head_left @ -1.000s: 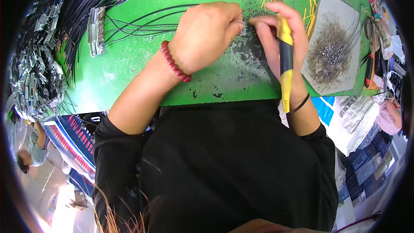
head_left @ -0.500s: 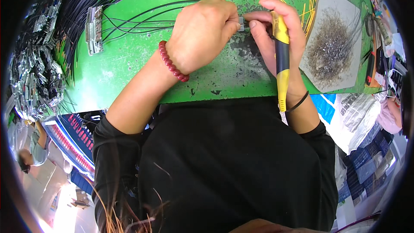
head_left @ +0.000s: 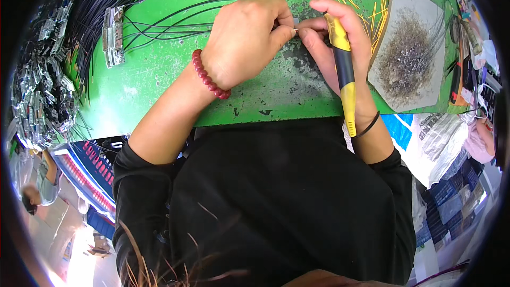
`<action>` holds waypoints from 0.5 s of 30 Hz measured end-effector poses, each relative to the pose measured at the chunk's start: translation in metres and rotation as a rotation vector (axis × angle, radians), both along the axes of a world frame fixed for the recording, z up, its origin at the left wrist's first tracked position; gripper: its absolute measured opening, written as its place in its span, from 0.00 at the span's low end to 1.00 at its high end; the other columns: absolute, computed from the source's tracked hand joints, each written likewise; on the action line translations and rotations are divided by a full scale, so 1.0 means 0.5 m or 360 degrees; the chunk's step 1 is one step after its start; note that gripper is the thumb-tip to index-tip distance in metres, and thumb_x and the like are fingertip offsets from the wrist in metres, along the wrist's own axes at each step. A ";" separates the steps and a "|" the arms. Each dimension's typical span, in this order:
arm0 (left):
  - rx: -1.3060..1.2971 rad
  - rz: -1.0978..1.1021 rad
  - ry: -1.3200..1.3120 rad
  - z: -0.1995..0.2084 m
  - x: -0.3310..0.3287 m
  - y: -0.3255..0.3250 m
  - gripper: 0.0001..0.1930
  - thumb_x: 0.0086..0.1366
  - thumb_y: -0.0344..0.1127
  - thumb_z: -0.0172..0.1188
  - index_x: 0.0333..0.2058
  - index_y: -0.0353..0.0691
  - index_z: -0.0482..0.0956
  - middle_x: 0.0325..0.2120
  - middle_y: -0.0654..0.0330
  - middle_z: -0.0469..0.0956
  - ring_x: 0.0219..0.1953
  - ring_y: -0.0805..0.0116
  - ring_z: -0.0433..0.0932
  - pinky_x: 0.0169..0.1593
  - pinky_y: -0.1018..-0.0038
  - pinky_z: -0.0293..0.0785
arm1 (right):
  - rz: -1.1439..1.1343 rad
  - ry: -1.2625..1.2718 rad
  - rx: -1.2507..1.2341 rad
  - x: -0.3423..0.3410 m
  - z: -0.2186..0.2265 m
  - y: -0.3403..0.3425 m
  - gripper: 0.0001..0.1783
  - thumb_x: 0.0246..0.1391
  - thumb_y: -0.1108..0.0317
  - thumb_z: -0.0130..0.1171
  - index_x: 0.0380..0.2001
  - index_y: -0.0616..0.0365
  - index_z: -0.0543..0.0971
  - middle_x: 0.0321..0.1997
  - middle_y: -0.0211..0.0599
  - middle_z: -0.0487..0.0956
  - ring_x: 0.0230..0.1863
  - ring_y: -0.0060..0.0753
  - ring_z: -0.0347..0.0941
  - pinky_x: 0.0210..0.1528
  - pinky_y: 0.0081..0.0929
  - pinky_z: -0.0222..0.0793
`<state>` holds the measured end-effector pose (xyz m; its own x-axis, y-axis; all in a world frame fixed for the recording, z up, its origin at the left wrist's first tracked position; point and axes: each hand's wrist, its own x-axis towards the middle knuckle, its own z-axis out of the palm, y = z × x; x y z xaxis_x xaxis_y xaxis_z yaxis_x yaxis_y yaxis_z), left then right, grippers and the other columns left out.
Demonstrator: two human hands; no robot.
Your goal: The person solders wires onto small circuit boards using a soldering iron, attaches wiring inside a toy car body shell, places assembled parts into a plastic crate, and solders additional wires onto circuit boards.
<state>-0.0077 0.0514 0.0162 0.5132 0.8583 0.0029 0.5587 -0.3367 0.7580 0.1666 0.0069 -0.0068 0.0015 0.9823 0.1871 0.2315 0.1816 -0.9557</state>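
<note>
My left hand, with a red bead bracelet on its wrist, is closed in a pinch on thin black wires. These run left to a flat silver metal connector lying on the green table. At the fingertips a fine, pale wire end shows, with a small grey piece just behind it. My right hand grips a yellow-and-black soldering iron, its metal tip aimed away from me at the far edge. The right thumb and a finger meet near the wire end, close to my left fingertips.
Bundled black cables and a pile of metal connectors fill the left side. Yellow wire pieces lie at the far right, beside a grey board covered in dark residue. Pliers rest along the right edge.
Both hands have shifted slightly left. The soldering iron's tip has swung left, and my right fingertips have come closer to my left ones, where a fine wire end now shows.
</note>
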 end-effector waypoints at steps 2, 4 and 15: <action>-0.0003 0.0003 -0.0016 -0.003 0.002 -0.002 0.05 0.55 0.30 0.62 0.28 0.35 0.78 0.23 0.57 0.78 0.25 0.64 0.77 0.31 0.72 0.73 | -0.0003 0.0060 -0.0050 -0.004 -0.001 0.002 0.22 0.47 0.83 0.61 0.46 0.54 0.75 0.26 0.30 0.80 0.25 0.16 0.74 0.30 0.14 0.69; -0.0007 0.0005 -0.0031 -0.004 0.001 -0.003 0.05 0.55 0.30 0.62 0.28 0.35 0.78 0.23 0.57 0.78 0.25 0.64 0.77 0.31 0.73 0.73 | -0.0006 0.0022 0.0019 -0.005 -0.005 0.005 0.22 0.47 0.84 0.61 0.46 0.55 0.75 0.24 0.28 0.78 0.25 0.15 0.73 0.29 0.14 0.68; 0.0194 0.0020 -0.0107 -0.017 0.002 -0.007 0.03 0.53 0.24 0.61 0.25 0.33 0.76 0.24 0.55 0.78 0.27 0.60 0.78 0.32 0.71 0.73 | -0.0146 -0.0018 0.0162 0.023 0.018 -0.012 0.16 0.57 0.77 0.58 0.49 0.58 0.74 0.28 0.31 0.81 0.31 0.18 0.78 0.34 0.16 0.71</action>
